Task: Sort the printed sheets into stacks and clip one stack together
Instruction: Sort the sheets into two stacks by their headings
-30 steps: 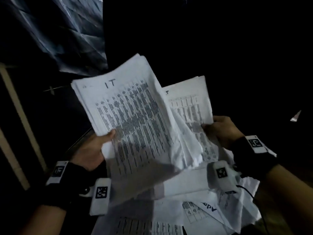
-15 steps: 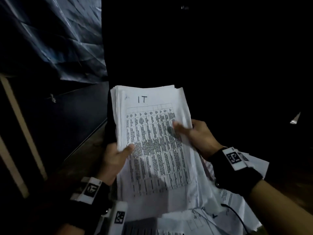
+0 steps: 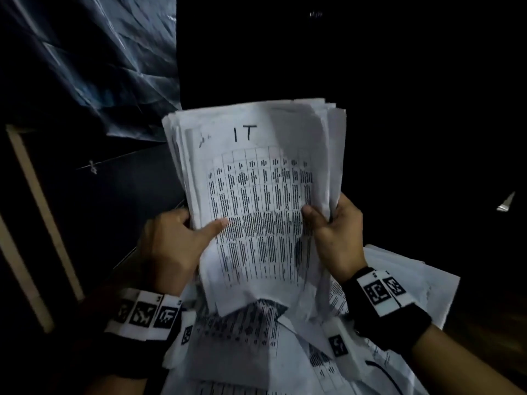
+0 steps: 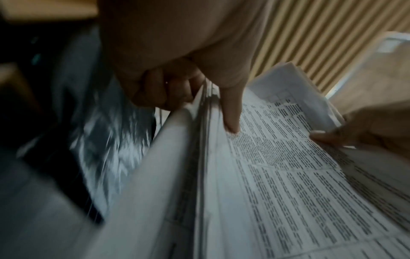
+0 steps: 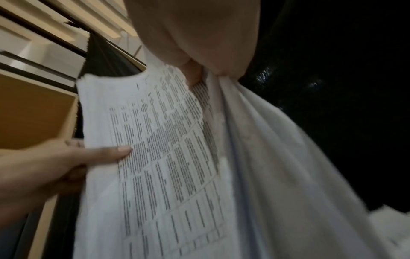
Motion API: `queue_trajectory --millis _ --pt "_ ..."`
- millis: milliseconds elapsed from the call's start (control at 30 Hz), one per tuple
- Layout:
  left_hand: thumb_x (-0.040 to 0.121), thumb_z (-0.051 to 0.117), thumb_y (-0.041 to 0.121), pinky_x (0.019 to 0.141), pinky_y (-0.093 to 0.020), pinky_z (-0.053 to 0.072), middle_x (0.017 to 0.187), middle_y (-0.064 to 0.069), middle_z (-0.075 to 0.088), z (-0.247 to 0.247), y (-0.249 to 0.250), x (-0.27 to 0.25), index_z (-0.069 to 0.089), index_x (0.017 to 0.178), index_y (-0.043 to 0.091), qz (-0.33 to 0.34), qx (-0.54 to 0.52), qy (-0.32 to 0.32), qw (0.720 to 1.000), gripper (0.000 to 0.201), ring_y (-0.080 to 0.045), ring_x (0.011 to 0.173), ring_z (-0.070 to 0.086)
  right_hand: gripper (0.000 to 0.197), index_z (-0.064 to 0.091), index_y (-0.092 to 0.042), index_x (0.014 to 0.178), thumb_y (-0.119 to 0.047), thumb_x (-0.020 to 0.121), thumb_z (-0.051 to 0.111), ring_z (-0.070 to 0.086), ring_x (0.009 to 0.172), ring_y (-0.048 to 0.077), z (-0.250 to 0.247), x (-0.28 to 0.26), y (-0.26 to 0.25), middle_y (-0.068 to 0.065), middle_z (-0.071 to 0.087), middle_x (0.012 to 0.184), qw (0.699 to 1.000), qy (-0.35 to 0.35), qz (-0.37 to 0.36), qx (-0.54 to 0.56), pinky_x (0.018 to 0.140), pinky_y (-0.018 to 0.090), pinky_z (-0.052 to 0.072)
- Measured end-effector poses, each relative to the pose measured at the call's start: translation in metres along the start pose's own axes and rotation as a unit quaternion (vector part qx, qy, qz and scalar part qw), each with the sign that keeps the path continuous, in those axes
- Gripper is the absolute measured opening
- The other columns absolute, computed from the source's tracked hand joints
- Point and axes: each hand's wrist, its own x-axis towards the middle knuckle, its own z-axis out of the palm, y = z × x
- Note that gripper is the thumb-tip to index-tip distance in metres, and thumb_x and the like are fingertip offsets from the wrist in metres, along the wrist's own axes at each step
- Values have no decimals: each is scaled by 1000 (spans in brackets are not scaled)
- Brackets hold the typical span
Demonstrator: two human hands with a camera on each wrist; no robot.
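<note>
Your left hand [image 3: 171,246] pinches the stack of printed sheets [image 3: 256,195] at its 9 o'clock edge, thumb on the top page; your right hand [image 3: 336,238] pinches the 3 o'clock edge, holding it upright above loose sheets [image 3: 405,283] scattered toward 6 o'clock

1. The held stack of sheets [image 3: 256,195] is white, its top page printed with a black grid table and marked "IT" by hand in black.
2. The loose sheets [image 3: 405,283] lying beneath are white with black print too; one bears a curved black line.
3. Both wristbands [image 3: 393,317] are black, carrying white tags with black square code patterns.
4. The crinkled sheeting [image 3: 99,67] at upper left is dark blue-grey with pale glints.
5. The wall [image 4: 299,43] in the left wrist view is tan with ribbed vertical stripes.
</note>
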Motion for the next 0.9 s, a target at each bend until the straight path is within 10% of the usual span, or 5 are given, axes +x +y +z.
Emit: queue_trajectory --millis 267,500,733,833,900 --pt "64 84 17 75 -34 58 77 8 76 26 -9 9 71 83 19 -72 -310 -63 946 23 -16 81 74 20 56 -10 106 -6 87 63 63 79 -10 5 3 0 -12 64 88 997 10 1 75 71 7 50" --pt "65 81 4 61 -14 54 71 20 74 58 -52 -13 68 85 20 -99 -303 -128 939 29 1 73 71 44 46 -11 123 -25 86 67 63 100 3 0 -11 35 -6 63 111 995 -67 72 -5 86 23 54" --pt "75 78 18 79 -28 55 92 3 70 70 -55 -19 67 100 10 -72 -247 -109 960 29 -5 81 68 21 47 -5 115 -12 96 47 59 102 19 9 -9 43 6 63 105 991 -89 84 -57 89 34 50" --pt "84 67 4 53 -5 45 77 0 61 65 -50 -19 66 97 -8 -42 -224 -75 971 18 -12 63 59 23 48 -6 99 -28 94 52 55 84 23 -2 -2 63 -1 57 81 948 -164 102 -251 72 30 42" --pt "85 66 4 45 -4 40 68 0 57 57 -48 -16 65 92 -5 -33 -216 -58 974 11 1 49 56 36 56 -6 115 -35 92 54 60 99 29 -24 5 89 11 65 106 891 -227 150 -363 80 34 45"
